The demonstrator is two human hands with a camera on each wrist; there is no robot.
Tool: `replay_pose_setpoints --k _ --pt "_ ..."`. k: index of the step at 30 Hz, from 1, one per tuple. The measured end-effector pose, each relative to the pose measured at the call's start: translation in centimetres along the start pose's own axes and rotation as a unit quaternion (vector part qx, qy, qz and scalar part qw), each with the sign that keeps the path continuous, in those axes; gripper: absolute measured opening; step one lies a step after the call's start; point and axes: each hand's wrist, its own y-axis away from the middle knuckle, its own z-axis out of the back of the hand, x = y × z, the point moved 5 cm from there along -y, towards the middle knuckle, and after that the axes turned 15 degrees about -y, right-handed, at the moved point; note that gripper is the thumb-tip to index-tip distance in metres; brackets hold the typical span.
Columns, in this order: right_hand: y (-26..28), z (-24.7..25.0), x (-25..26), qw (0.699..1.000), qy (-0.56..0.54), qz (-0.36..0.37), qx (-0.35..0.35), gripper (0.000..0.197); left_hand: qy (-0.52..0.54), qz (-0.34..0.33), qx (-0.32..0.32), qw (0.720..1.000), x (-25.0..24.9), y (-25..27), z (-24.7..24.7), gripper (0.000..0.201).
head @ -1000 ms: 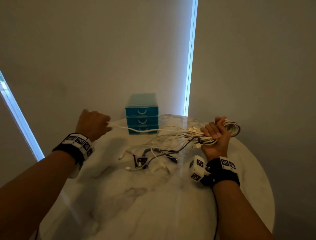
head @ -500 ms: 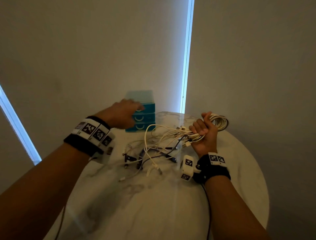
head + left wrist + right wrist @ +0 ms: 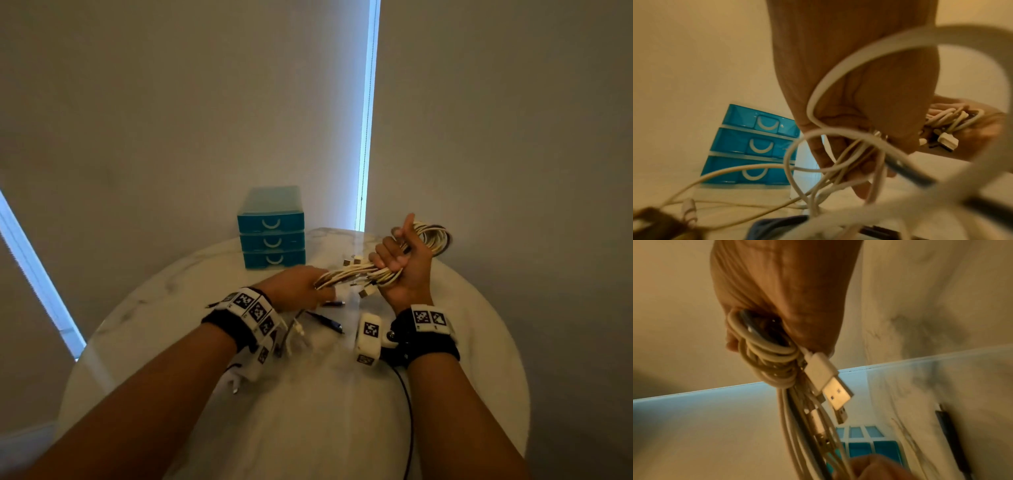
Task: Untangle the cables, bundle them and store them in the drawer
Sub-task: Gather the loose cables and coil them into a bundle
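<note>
My right hand (image 3: 402,263) grips a coiled bundle of white cables (image 3: 433,238) above the round marble table (image 3: 342,411); a white USB plug (image 3: 826,378) sticks out below the fist. The strands (image 3: 352,274) run left from it into my left hand (image 3: 298,286), whose fingers (image 3: 838,154) curl round them just above the table. Loose white cable loops (image 3: 793,170) hang under the left hand. Dark cable ends (image 3: 325,322) lie on the table between my wrists. The blue three-drawer unit (image 3: 272,228) stands at the table's far edge, all drawers closed.
The table stands against a wall, with bright window strips at the left and behind the drawer unit. A thin dark wire (image 3: 409,411) hangs from my right wrist over the table's near side. Bare marble lies in front of my forearms.
My left hand came back from the drawer unit and took hold of the strands close to my right hand. The spread-out white cables are now gathered between both hands.
</note>
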Motion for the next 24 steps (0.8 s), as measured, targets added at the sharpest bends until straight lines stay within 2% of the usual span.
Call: replay_pose_setpoints --k 1,3,7,10,12,15,18,20,24 --pt "0.0 0.1 0.0 1.000 0.005 -0.001 -0.012 0.049 0.010 -0.008 0.000 1.000 0.4 0.4 0.2 0.012" --pt "-0.1 0.4 0.1 0.999 0.023 0.006 -0.044 0.054 0.039 -0.024 0.004 0.999 1.4 0.9 0.4 0.019" --pt "-0.1 0.8 0.2 0.985 0.111 0.036 -0.127 0.052 0.207 -0.045 -0.009 0.977 2.7 1.6 0.4 0.030" --pt "0.2 0.6 -0.5 0.964 0.195 0.047 -0.175 0.048 0.262 0.024 0.015 0.965 3.0 2.2 0.7 0.062" --pt "0.1 0.5 -1.1 0.955 0.219 0.056 -0.191 0.042 0.193 0.057 0.018 0.979 3.2 2.2 1.6 0.073" --pt "0.0 0.1 -1.4 0.952 0.226 0.060 -0.200 0.035 -0.019 0.023 -0.006 1.000 3.8 2.4 2.5 0.054" --pt "0.1 0.3 -1.3 0.955 0.193 0.057 -0.217 0.038 -0.119 0.031 -0.010 0.992 3.8 2.4 2.4 0.048" --pt "0.4 0.8 -1.1 0.951 0.189 0.065 -0.235 0.038 -0.163 0.040 -0.020 0.986 3.2 2.2 2.3 0.046" --pt "0.7 1.3 -0.2 0.921 0.271 0.103 -0.261 0.033 -0.146 -0.003 -0.063 0.987 0.6 3.0 1.8 0.054"
